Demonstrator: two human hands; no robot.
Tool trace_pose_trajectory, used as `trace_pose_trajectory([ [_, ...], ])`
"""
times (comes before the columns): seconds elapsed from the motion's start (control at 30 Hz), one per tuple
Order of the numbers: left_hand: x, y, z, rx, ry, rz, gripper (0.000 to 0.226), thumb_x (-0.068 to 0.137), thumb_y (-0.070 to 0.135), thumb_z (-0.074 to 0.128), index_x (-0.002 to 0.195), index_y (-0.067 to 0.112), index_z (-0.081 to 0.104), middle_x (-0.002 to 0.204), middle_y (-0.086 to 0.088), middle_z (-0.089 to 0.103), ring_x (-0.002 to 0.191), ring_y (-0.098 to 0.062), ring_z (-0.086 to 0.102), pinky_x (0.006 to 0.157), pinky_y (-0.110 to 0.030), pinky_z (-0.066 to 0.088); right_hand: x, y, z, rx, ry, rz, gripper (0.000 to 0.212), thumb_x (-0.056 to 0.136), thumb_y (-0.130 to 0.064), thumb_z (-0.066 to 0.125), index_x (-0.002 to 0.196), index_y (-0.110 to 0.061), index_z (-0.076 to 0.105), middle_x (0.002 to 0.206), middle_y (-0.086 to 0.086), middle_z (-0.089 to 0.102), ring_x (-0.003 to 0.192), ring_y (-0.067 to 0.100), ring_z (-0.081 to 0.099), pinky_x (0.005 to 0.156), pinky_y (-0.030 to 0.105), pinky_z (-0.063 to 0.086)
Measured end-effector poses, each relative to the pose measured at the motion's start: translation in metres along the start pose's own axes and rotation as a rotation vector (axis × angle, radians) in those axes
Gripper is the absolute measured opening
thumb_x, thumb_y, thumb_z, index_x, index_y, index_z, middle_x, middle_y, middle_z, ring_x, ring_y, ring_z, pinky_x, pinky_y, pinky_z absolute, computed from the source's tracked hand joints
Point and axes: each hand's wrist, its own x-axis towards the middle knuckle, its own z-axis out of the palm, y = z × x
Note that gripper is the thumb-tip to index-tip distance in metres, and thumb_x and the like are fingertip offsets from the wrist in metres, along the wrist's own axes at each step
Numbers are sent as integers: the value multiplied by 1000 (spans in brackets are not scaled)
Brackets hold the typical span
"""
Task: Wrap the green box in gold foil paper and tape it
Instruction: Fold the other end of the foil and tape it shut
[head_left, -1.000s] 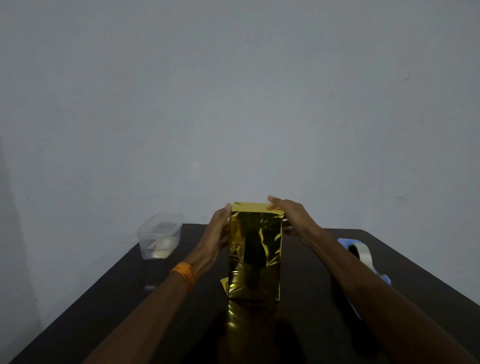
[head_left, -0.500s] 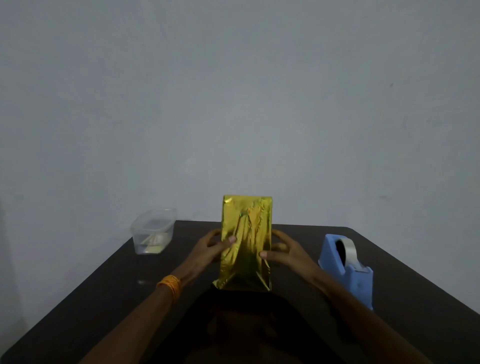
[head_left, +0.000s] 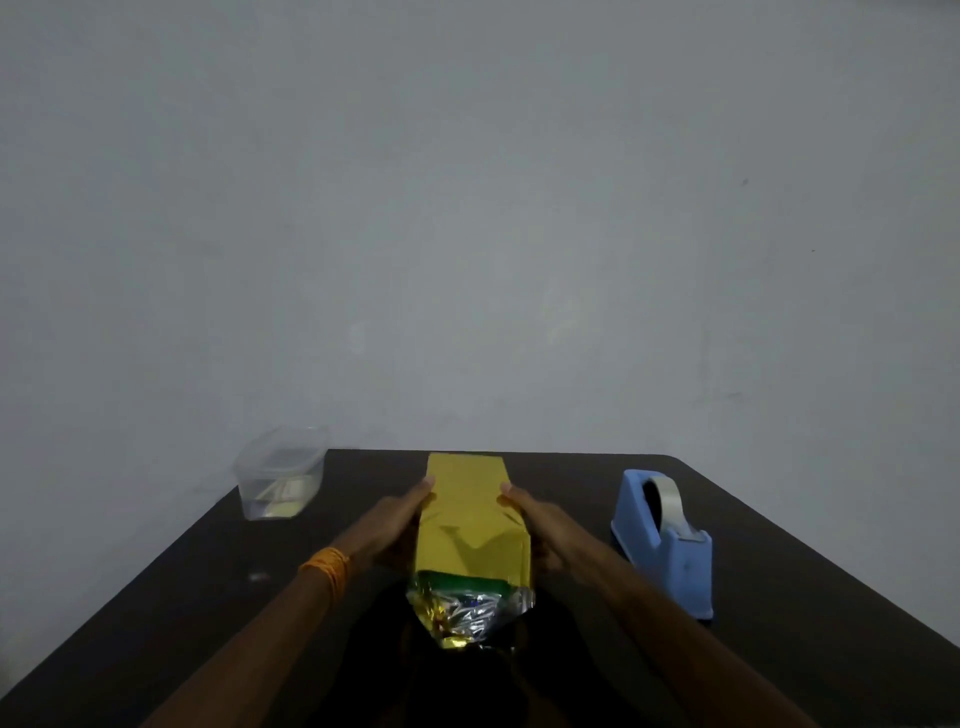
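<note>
The box, wrapped in gold foil paper (head_left: 470, 514), lies flat on the dark table (head_left: 156, 613) with its long axis pointing away from me. Its near end is open: a strip of the green box (head_left: 462, 581) shows there, with loose crinkled foil hanging below it. My left hand (head_left: 397, 525) holds the box's left side, thumb on the top face. My right hand (head_left: 535, 525) holds the right side the same way. A blue tape dispenser (head_left: 662, 540) with a clear tape roll stands to the right of the box.
A clear plastic container (head_left: 280, 475) with something pale inside stands at the table's far left corner. A plain grey wall rises right behind the table's far edge. An orange band circles my left wrist.
The box stood upright on the table; both hands have tipped it over so it now lies flat, its open end facing me. The hands slid from the top to the sides.
</note>
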Motion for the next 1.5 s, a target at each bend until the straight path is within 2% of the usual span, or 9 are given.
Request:
trace_pose_trajectory([
  [0.33, -6, -11, 1, 9, 14, -18, 65, 95, 65, 36, 107, 10, 68, 102, -18, 72, 94, -32, 69, 74, -36, 58, -3, 12, -2, -464, 94, -213, 65, 96, -71, 27, 107, -25, 72, 103, -5, 71, 93, 13, 67, 88, 32, 49],
  [0.47, -15, -15, -4, 51, -73, -7, 58, 98, 59, 36, 118, 13, 63, 103, -16, 71, 85, -25, 69, 69, -32, 57, -2, 28, -19, -310, 50, -296, 24, 103, -12, 43, 117, -20, 61, 104, 19, 65, 76, 18, 63, 62, 28, 52],
  [0.6, -23, -17, -9, 20, -142, -8, 45, 102, 47, 35, 135, 17, 44, 109, -21, 64, 88, -24, 66, 66, -29, 55, -7, 40, -24, -369, -160, -387, 73, 86, 18, 54, 138, -33, 45, 126, 9, 57, 95, 16, 66, 74, 26, 52],
  [0.87, -30, -7, -21, -234, -58, 33, 83, 76, 87, 38, 126, 26, 63, 120, -13, 68, 110, -27, 64, 92, -45, 51, -15, 26, -21, -332, -113, -515, 65, 88, 0, 69, 141, -29, 46, 128, 3, 58, 98, 12, 65, 80, 20, 53],
  [0.97, -34, 13, -24, -401, 23, 87, 79, 84, 78, 40, 102, 8, 71, 92, -14, 66, 83, -25, 64, 79, -38, 52, -21, 6, -21, -399, -49, -585, 70, 77, -32, 83, 137, -37, 46, 127, -12, 55, 110, -7, 57, 90, 13, 46],
  [1.07, -38, 38, -23, -391, 99, 154, 72, 88, 74, 38, 84, 9, 69, 72, -10, 64, 63, -20, 62, 62, -30, 48, -26, -23, -19, -389, -34, -629, 42, 84, -20, 77, 110, -43, 54, 101, -19, 62, 95, -18, 56, 86, 9, 42],
  [1.23, -42, 58, -21, -309, 119, 259, 69, 94, 65, 37, 97, 3, 68, 78, -9, 66, 76, -22, 63, 70, -31, 51, -17, -40, -20, -313, -19, -561, 39, 86, -58, 62, 107, -25, 65, 102, -10, 61, 98, 8, 61, 84, 25, 51],
  [1.33, -43, 56, -16, -296, 128, 266, 62, 97, 59, 37, 108, 5, 66, 92, -13, 68, 89, -26, 66, 75, -34, 52, -21, -38, -18, -325, -34, -529, 44, 88, -57, 55, 106, -18, 64, 93, -5, 61, 88, 8, 60, 68, 18, 50],
  [1.5, -42, 59, -9, -250, 214, 342, 26, 102, 27, 43, 104, 15, 67, 104, -17, 69, 86, -23, 67, 70, -31, 51, -21, -32, -23, -287, -43, -489, 48, 88, -60, 56, 114, -21, 63, 113, -1, 64, 105, 9, 62, 75, 21, 54],
])
